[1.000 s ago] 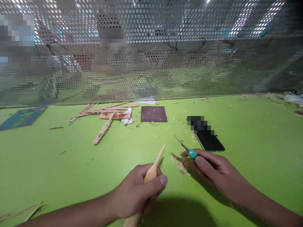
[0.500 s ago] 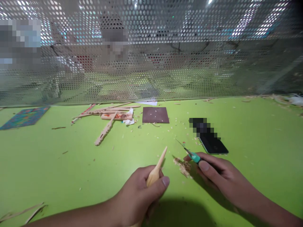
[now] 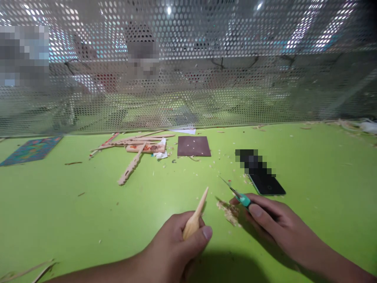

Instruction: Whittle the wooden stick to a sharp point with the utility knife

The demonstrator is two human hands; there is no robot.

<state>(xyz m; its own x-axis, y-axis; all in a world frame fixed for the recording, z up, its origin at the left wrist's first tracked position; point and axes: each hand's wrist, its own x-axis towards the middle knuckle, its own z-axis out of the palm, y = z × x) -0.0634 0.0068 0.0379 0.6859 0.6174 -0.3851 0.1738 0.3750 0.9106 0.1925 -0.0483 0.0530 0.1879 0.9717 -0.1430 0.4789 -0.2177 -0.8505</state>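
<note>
My left hand (image 3: 184, 239) is closed around a pale piece of carved wood (image 3: 196, 218), its tapered point sticking up and away from me. The lower part of the wood is hidden in the palm. In my right hand (image 3: 272, 220) is a carving knife (image 3: 243, 199) with a green and dark handle, its thin blade pointing to the upper left. Blade and wood are apart. Between the hands, a small heap of wood shavings (image 3: 230, 214) lies on the green table (image 3: 112, 224).
A phone (image 3: 266, 181) lies beyond my right hand. A brown square sheet (image 3: 193, 146) is at centre back, left of it several carved wooden sticks (image 3: 132, 163). A patterned mat (image 3: 32, 150) lies far left. A perforated metal screen (image 3: 188, 90) closes off the table's back.
The whole view has shifted slightly, so everything on the table sits a little lower. Both hands keep their holds, and the wood and knife stay apart.
</note>
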